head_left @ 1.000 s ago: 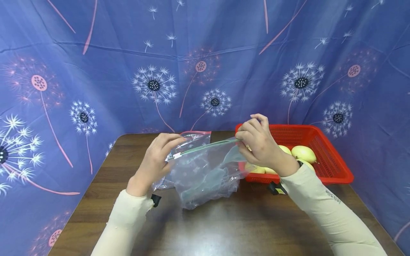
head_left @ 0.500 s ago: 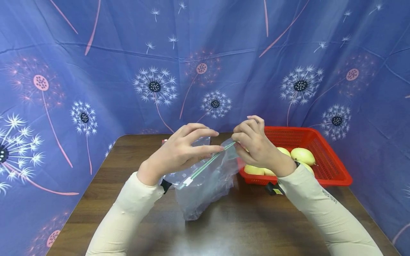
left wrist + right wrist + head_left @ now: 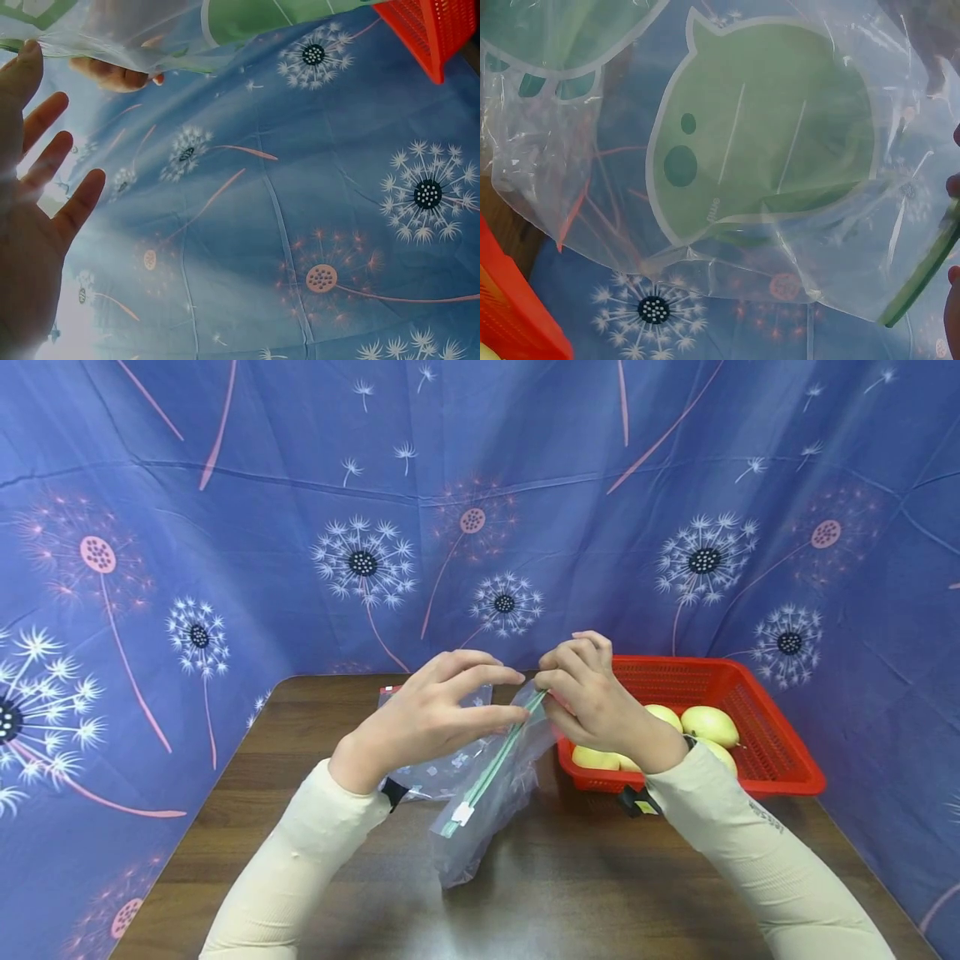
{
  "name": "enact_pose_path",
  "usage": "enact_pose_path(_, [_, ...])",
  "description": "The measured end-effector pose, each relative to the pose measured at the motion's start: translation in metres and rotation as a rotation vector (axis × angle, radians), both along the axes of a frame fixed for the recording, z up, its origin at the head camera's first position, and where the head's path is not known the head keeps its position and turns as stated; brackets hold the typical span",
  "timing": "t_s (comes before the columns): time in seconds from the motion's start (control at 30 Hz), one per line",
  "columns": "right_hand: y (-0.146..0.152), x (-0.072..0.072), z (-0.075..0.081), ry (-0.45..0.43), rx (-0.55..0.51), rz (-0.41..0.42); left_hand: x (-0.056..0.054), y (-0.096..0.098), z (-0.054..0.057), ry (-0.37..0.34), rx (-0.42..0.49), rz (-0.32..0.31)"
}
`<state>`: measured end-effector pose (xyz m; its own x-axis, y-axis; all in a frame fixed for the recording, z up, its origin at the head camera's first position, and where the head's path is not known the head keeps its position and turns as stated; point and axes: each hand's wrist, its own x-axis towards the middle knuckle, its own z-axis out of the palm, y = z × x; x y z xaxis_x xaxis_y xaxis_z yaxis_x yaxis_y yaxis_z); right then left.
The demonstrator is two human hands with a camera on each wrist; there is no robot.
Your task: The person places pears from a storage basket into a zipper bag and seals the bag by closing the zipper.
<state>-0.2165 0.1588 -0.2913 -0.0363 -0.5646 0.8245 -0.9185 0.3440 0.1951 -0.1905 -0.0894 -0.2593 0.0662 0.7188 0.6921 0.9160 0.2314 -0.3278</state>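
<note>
A clear zip bag (image 3: 491,814) with a green zip strip and a white slider (image 3: 462,813) hangs tilted over the table. My right hand (image 3: 592,697) pinches its upper end by the strip. My left hand (image 3: 438,710) is beside that end, fingers extended; in the left wrist view the thumb (image 3: 28,67) meets the bag's edge while the other fingers spread apart. A green cartoon print (image 3: 765,120) on the bag fills much of the right wrist view. Behind my left hand a second clear bag (image 3: 435,777) with a red-pink strip lies on the table.
On the right a red plastic basket (image 3: 787,752) holds several pale yellow-green fruits (image 3: 708,727), partly hidden by my right arm. The wooden table (image 3: 300,718) is bordered by a blue dandelion-print cloth (image 3: 262,552) at the back and sides.
My left hand has left the slider end, moving right toward the right hand, its fingers straightening. The bag has swung from nearly level to steeply slanted, slider end down toward the front.
</note>
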Motion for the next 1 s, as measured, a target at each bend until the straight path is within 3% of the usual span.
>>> enact_pose_path(0.3, [0.0,-0.001,-0.004,0.007,0.028,-0.002,-0.002,-0.002,0.0,0.052,-0.032,0.015])
enact_pose_path(0.57, [-0.003,0.006,-0.003,0.114,0.012,0.131,-0.001,-0.006,0.006,0.12,-0.093,0.102])
enact_pose_path(0.83, [0.005,0.013,0.001,0.09,0.1,0.136,-0.002,-0.017,0.006,0.035,-0.108,0.1])
enact_pose_path(1.0, [0.013,0.016,0.004,0.07,0.112,0.135,-0.003,-0.026,0.006,-0.07,-0.1,0.081])
